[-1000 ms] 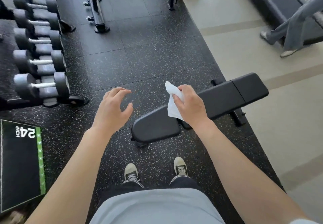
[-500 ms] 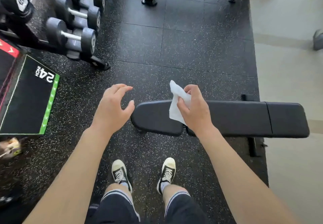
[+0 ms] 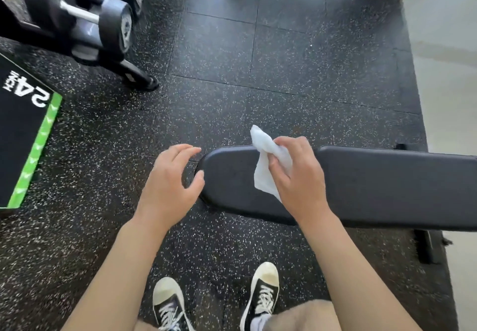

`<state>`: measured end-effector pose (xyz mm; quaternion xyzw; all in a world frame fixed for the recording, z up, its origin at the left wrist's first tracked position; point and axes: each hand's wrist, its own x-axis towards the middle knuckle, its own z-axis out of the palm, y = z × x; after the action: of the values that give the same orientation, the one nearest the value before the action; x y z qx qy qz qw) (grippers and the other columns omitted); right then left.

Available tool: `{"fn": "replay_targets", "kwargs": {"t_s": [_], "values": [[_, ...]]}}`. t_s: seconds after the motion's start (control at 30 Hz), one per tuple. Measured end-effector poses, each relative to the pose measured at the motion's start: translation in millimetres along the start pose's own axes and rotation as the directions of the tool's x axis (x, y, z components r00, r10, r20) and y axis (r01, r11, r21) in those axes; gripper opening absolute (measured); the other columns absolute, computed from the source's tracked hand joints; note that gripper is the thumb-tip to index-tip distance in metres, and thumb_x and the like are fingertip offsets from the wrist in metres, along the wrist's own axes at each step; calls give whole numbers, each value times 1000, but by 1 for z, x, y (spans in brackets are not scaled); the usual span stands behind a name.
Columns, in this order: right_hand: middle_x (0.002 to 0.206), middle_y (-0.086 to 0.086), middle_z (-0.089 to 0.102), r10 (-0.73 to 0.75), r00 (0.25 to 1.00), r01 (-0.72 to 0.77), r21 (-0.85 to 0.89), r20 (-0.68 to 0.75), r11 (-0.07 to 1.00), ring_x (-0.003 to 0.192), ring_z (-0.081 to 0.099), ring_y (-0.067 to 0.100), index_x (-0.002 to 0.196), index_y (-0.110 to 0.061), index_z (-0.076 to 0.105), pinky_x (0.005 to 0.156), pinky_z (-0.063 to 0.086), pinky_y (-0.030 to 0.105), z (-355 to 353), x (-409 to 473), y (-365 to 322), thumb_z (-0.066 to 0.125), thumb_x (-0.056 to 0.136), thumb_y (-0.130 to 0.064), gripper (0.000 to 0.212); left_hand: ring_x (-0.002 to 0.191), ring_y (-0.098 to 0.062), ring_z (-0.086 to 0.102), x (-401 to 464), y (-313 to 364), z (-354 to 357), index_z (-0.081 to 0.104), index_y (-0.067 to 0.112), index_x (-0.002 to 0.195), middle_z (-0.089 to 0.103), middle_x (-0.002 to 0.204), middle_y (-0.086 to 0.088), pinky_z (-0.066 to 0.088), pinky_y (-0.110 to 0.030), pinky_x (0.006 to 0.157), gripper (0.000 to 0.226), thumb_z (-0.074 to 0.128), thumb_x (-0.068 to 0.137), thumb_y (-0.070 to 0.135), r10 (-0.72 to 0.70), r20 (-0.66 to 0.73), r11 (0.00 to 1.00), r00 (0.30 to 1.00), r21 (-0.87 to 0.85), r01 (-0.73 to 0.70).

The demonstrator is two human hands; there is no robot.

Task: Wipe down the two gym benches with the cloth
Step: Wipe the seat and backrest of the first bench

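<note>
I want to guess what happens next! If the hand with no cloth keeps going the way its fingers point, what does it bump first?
Probably the rounded end of the bench. The left hand points right at it, though height is unclear.

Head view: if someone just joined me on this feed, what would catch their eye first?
Probably the white cloth, gripped in the right hand over the rounded near end of the black bench that runs off to the right. Next, the left hand, open with fingers spread just beside that end. At upper left sits a rack of dumbbells, with a black box marked 24 below it.
</note>
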<state>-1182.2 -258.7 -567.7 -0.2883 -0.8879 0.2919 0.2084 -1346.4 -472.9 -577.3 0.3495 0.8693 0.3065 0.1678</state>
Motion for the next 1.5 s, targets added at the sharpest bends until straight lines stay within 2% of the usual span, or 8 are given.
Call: {"fn": "replay_targets", "kwargs": {"t_s": [0.07, 0.27, 0.4, 0.53, 0.83, 1.13, 1.3, 1.5], "values": [[106, -7, 56, -27, 999, 26, -5, -21, 1000, 87, 55, 9, 121, -21, 63, 73, 41, 16, 30, 1, 18, 61, 102, -30, 21, 137, -17, 48, 4, -34, 29, 60, 16, 143, 56, 144, 2, 36, -34, 121, 49, 69, 95, 21, -6, 19, 1000, 1000, 3, 6], [103, -5, 60, -102, 995, 101, -39, -15, 994, 84, 60, 11, 119, -17, 72, 75, 44, 13, 93, 11, 57, 71, 99, -23, 21, 139, -7, 42, 21, -109, 94, 56, 21, 146, 52, 145, 11, 16, -5, 117, 56, 70, 92, 28, 20, 77, 1000, 997, -11, -19], [103, -3, 60, -166, 986, 164, -40, -35, 986, 83, 61, 17, 119, -17, 73, 72, 52, 34, 125, 25, 70, 71, 98, -22, 22, 139, -4, 44, 31, -143, 123, 54, 26, 147, 49, 144, 18, 31, -22, 120, 60, 72, 90, 32, 114, 62, 992, 992, -61, -110], [104, -1, 60, -243, 968, 236, -110, -59, 966, 80, 61, 23, 119, -19, 72, 69, 52, 40, 161, 44, 78, 71, 98, -23, 22, 128, -12, 55, 47, -170, 146, 57, 25, 143, 51, 136, 14, 40, -20, 111, 58, 67, 88, 41, 224, 12, 964, 974, -148, -220], [96, 8, 61, -368, 925, 378, -315, 94, 870, 70, 55, 31, 110, -12, 73, 63, 48, 42, 233, 51, 69, 71, 90, -14, 20, 116, -16, 62, 80, -184, 161, 57, 19, 124, 58, 119, 10, 52, -40, 99, 49, 68, 80, 37, 286, -74, 909, 955, -296, -295], [100, -3, 60, -272, 950, 308, -313, 154, 899, 82, 60, 24, 106, -21, 70, 66, 46, 36, 248, 77, 72, 66, 97, -28, 12, 115, -7, 62, 83, -197, 147, 60, 26, 121, 64, 116, 18, 50, -37, 101, 48, 62, 82, 53, 253, 23, 935, 967, -263, -238], [101, 2, 58, -299, 935, 346, -299, 191, 889, 85, 59, 28, 109, -18, 73, 70, 47, 39, 238, 56, 63, 65, 99, -24, 14, 121, -5, 61, 80, -214, 138, 62, 26, 124, 63, 120, 20, 49, -32, 104, 43, 65, 87, 47, 349, 58, 914, 935, -243, -325], [97, 1, 55, -412, 859, 470, -150, 306, 870, 70, 50, 24, 120, -18, 68, 59, 48, 39, 225, -22, 38, 68, 98, -22, 22, 126, -9, 61, 77, -237, 123, 63, 38, 133, 64, 128, 23, 51, -42, 104, 48, 72, 88, 52, 362, 128, 918, 923, -220, -329]]}}
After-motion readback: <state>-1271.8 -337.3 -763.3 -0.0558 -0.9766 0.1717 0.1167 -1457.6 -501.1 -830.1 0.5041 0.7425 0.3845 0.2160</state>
